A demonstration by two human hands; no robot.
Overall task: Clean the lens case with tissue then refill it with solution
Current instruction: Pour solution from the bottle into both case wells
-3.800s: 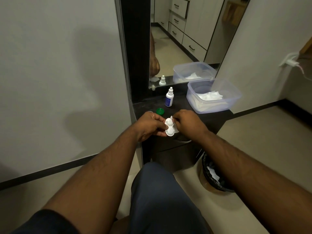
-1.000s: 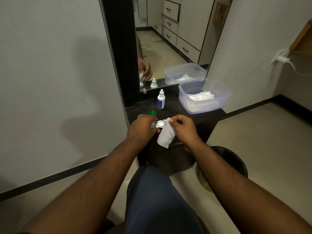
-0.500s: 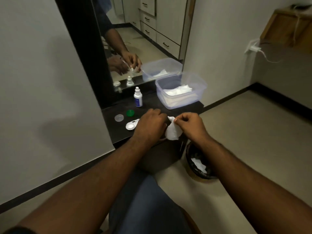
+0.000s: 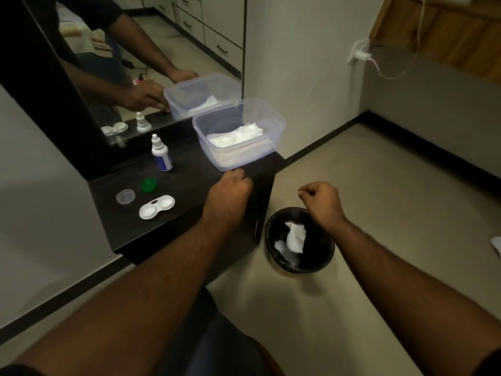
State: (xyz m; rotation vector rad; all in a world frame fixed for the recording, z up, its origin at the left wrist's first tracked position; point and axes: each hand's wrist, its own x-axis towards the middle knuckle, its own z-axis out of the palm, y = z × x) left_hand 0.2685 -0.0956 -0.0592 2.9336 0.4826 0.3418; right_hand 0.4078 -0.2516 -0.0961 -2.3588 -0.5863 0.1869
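Wiping apparently complete: crumpled white tissue lies in black bin; open white plastic lens case rests on dark surface, unfilled. Both hands' grips curled, empty.

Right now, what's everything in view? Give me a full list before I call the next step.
lens case: one, white, uncapped, front of the shelf
caps: two, green and clear, behind the case
solution bottle: one, white, blue label, upright by the mirror
tub: one, clear, holds white tissues, shelf's right end
bin: one, black, on the floor
used tissue: white, in the bin
left hand: curled, over the shelf edge
right hand: curled, empty, above the bin
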